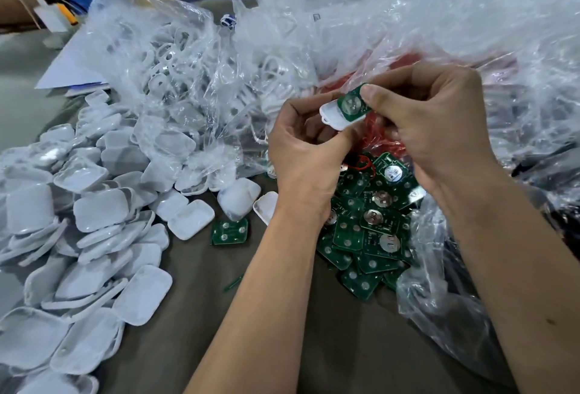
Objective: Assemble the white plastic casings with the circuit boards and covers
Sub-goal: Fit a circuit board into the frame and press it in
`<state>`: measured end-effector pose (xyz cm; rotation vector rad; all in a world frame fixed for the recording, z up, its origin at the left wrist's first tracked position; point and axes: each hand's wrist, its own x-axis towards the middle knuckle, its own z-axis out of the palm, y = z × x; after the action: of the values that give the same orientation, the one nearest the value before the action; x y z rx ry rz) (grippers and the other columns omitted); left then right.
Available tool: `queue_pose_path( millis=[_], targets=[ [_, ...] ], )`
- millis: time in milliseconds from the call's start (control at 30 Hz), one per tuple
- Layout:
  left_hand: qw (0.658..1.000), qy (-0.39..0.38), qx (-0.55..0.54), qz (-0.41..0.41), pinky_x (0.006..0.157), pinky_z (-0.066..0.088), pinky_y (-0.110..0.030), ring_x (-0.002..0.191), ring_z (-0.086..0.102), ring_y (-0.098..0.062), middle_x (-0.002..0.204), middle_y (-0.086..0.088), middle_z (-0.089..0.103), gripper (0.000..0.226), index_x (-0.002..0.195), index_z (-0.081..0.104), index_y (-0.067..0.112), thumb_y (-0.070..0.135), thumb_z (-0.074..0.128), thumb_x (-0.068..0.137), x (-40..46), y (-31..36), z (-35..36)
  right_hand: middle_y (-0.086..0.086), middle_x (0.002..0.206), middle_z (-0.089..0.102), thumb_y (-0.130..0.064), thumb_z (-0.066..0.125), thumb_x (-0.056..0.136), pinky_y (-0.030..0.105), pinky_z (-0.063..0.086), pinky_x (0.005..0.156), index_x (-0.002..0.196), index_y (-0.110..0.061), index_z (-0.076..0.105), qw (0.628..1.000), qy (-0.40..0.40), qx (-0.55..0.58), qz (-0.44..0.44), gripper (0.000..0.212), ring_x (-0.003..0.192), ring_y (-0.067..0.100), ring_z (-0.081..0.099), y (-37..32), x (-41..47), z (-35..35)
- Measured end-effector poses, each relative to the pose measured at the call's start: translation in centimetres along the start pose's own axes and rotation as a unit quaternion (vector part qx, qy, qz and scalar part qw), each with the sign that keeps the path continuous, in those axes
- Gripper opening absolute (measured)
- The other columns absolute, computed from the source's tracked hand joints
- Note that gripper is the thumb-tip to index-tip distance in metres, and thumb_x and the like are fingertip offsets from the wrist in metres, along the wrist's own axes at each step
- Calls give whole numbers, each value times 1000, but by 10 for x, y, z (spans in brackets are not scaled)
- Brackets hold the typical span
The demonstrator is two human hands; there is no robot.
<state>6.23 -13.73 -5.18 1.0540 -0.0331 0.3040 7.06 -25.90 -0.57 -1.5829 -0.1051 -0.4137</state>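
A person's two bare hands meet above a heap of green circuit boards (370, 221) spilling from a clear plastic bag (439, 32) onto a grey table (194, 283). The left hand (301, 148) is closed around a small white casing (332, 115), gripping it from below. The right hand (436, 123) pinches one green board (353, 104) between thumb and fingers, and holds it partly over the casing's open end, tilted, not yet seated flat. This looks like the step of fitting a board into its casing. The next move likely calls for squaring the board to the casing's walls and pressing it down evenly; whether red wires trail from it cannot be told. To the left of the board heap, a large pile of white covers (78, 236) lies spread out, with one stray board (229, 231) just beside the heap. Behind the heap, another clear bag (150, 48) holds more white parts.
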Motion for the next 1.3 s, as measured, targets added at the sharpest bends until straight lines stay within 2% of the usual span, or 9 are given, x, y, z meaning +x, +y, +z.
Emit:
queue_pose_path(
  millis=[167,367,533,767,867,933,1067,1233,1300],
  targets=[
    [1000,-9,25,2,85,62,-43,93,76,-26,101,-15,78,48,108,63,-7,-13,88,67,0,1,2,-5,61,72,-6,81,85,20,46,50,75,-20,79,1000,4,-11,-2,18,52,6,60,-1,-1,1],
    [1000,-18,22,-5,93,58,-57,101,74,-38,106,-18,76,50,111,63,-9,-13,88,67,-1,2,1,-8,60,72,-4,81,86,16,46,49,80,-14,79,1000,-1,-18,-6,11,50,2,62,0,-2,1],
    [999,-18,27,-7,91,60,-50,98,75,-33,104,-17,77,49,109,64,-8,-13,88,67,-1,2,0,-8,62,73,-7,82,84,16,48,50,80,-17,80,999,-9,-29,-17,12,51,2,64,0,-2,2],
    [1000,-18,25,-4,88,62,-47,95,76,-29,101,-15,78,46,106,65,-5,-13,87,67,0,1,0,-5,73,78,-12,84,83,28,59,58,76,-24,80,998,3,-55,-29,14,66,15,76,-1,-3,3],
    [1000,-15,25,-7,88,61,-50,95,76,-30,102,-16,77,46,106,65,-5,-14,87,67,0,2,0,-7,74,78,-17,83,83,34,64,62,77,-24,79,995,10,-88,-40,10,68,14,77,0,-3,4],
    [999,-14,28,-8,86,62,-46,92,76,-27,100,-15,78,45,104,66,-2,-15,87,66,0,2,-1,-7,74,78,-22,84,82,36,64,64,79,-22,79,994,3,-104,-42,5,67,15,77,0,-3,5],
    [999,-11,30,-7,83,62,-39,91,76,-25,99,-15,78,45,104,66,-1,-16,86,67,-1,3,-1,-8,73,77,-27,89,77,35,63,61,79,-23,77,989,-4,-140,-50,12,64,13,75,0,-3,5],
    [999,-6,37,-10,89,60,-56,99,74,-38,103,-18,76,46,107,64,-6,-16,86,68,-1,3,-1,-3,72,76,-32,91,73,46,63,63,75,-26,77,987,1,-158,-44,15,67,22,74,1,-3,3],
    [999,-2,42,-13,88,60,-57,99,74,-39,102,-18,76,46,107,65,-5,-15,86,68,0,4,-1,-2,73,76,-32,91,73,48,63,64,75,-26,77,988,-1,-153,-37,15,68,24,74,1,-3,3]
  ],
)
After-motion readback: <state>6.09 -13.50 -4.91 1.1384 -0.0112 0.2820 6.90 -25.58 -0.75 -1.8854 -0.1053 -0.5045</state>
